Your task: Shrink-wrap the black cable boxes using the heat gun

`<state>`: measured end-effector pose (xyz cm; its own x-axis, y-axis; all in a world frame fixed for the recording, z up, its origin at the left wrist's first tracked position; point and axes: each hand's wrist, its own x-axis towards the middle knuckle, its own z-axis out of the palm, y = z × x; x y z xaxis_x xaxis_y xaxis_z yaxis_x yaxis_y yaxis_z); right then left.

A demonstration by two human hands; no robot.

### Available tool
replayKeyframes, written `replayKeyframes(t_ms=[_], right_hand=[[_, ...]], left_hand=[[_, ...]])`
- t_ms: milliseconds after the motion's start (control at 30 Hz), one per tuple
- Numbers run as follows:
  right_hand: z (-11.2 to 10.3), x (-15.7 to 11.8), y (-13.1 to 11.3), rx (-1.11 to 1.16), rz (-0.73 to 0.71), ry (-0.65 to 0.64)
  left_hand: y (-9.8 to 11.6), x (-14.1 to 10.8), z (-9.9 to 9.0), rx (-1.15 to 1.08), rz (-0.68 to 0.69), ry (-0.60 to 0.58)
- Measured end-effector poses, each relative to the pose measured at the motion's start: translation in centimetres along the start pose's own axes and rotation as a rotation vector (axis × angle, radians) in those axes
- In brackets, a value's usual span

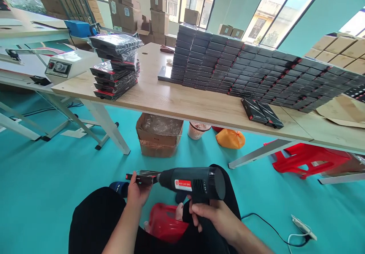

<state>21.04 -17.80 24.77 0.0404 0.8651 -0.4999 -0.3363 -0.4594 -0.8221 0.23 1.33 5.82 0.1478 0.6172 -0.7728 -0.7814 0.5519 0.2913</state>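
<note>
Low over my lap, my right hand (pixel 209 214) grips the handle of a dark heat gun (pixel 194 182) with a red label on its side. Its nozzle points left, close to a slim black box (pixel 142 178); whether they touch I cannot tell. That box lies in my left hand (pixel 138 193), fingers and thumb around its edges. Ahead on the wooden table (pixel 159 100), film-wrapped black boxes (pixel 115 65) are stacked at the left. A long wall of similar black boxes (pixel 245 65) stands to the right, with two black boxes (pixel 261 112) lying in front of it.
Below the table are a carton with clear film (pixel 159 143), a small basket (pixel 196 131), an orange bag (pixel 230 138) and a red plastic stool (pixel 310 159). A white sealing machine (pixel 68 65) stands left. A power strip (pixel 303 227) and cable lie on the floor at right.
</note>
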Motion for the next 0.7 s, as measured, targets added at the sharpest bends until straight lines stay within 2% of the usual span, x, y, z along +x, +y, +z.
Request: replayKeyframes(t_ms=[67,167,233,333,467,600,700], right_hand=[[0.2,0.3,-0.5,-0.028,-0.012,0.043],[0.3,0.5,-1.2,-0.09,0.033,-0.033],[0.4,0.6,-1.5,-0.115,0.02,-0.029],[0.5,0.6,-1.4,-0.127,0.007,0.051],[0.4,0.4,-1.0,-0.163,0.045,-0.034],[0.7,0.4,-0.9,-0.143,-0.002,0.028],[1.1,0.6,-0.8,-0.155,0.035,-0.095]], left_hand=[[-0.1,-0.2,0.0,-0.016,0.009,0.014],[0.0,-0.5,0.0,-0.034,0.024,0.015],[0.0,-0.6,0.0,-0.043,0.037,0.014],[0.0,-0.7,0.0,-0.048,0.034,0.017],[0.0,-0.9,0.1,-0.059,0.027,0.005],[0.0,-1.2,0.2,-0.049,0.017,0.004],[-0.1,-1.4,0.3,-0.006,-0.034,-0.005]])
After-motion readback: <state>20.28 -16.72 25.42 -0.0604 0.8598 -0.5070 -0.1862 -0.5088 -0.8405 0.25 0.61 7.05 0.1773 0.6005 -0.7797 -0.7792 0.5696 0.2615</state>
